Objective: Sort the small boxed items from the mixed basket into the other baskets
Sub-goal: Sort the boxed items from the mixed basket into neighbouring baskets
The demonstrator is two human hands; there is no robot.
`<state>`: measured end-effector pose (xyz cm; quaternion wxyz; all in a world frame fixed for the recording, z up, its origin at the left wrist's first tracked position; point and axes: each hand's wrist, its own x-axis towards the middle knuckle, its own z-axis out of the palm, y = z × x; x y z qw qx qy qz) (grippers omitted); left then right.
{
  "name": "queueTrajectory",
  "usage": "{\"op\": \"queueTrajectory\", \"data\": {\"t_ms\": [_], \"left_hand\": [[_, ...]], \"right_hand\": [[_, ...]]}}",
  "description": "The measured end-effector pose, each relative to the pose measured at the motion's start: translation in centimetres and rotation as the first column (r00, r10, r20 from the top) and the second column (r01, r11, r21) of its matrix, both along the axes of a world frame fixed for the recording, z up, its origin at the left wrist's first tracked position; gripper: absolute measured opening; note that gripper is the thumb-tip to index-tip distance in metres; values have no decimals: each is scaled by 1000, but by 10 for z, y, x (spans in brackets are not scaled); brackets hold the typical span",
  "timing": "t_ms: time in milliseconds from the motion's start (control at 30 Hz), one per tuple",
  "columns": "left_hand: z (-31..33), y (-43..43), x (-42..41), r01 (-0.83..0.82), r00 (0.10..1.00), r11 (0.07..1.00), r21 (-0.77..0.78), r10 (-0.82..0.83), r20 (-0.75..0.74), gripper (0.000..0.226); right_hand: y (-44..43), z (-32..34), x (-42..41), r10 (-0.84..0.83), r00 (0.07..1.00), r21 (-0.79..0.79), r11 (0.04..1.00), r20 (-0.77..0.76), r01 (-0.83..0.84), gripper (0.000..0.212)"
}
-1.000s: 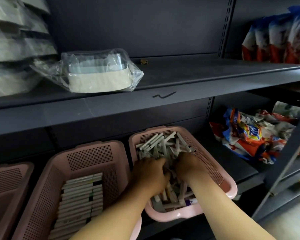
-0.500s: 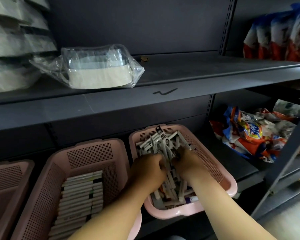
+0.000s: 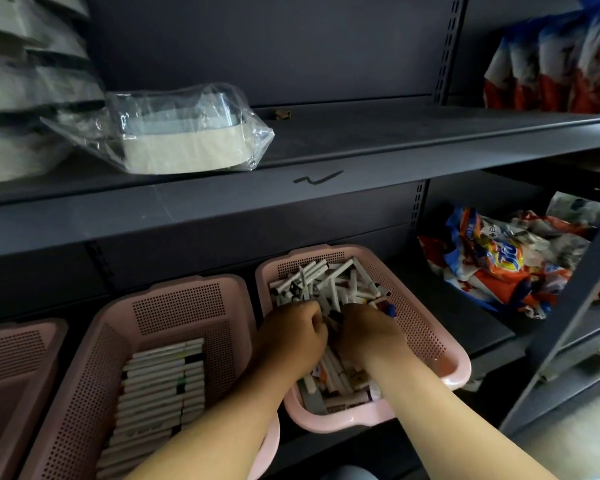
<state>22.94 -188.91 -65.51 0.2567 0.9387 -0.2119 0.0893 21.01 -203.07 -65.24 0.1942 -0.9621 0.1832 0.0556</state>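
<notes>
Now left hand (image 3: 288, 336) and right hand (image 3: 368, 332) curl fingers, hold unclear, among slim white boxes (image 3: 329, 275) in the right pink perforated plastic basket (image 3: 420, 327); the half-filled pink basket (image 3: 177, 306) lies left, nearer the left hand.

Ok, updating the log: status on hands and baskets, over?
Both down in mixed basket: left hand, right hand, grip unclear. Its small boxes jumbled; middle basket holds a neat row. Nothing between baskets.
</notes>
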Motion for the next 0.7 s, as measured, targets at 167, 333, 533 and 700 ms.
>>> {"op": "queueTrajectory", "data": {"t_ms": [167, 333, 533, 700], "left_hand": [[2, 0, -1, 9, 1000, 1000, 9, -9, -6, 12], [-3, 0, 2, 0, 1000, 999, -32, -1, -12, 14], [-4, 2, 2, 41, 999, 997, -68, -40, 11, 23], [2, 5, 2, 46, 995, 952, -303, -72, -74, 28]], "right_hand": [[-2, -2, 2, -43, 999, 75, 996, 3, 42, 24], [-6, 5, 0, -84, 992, 168, 983, 94, 68, 30], [-13, 15, -5, -112, 975, 256, 965, 190, 60, 26], [-17, 24, -5, -106, 955, 394, 919, 276, -12, 19]]}}
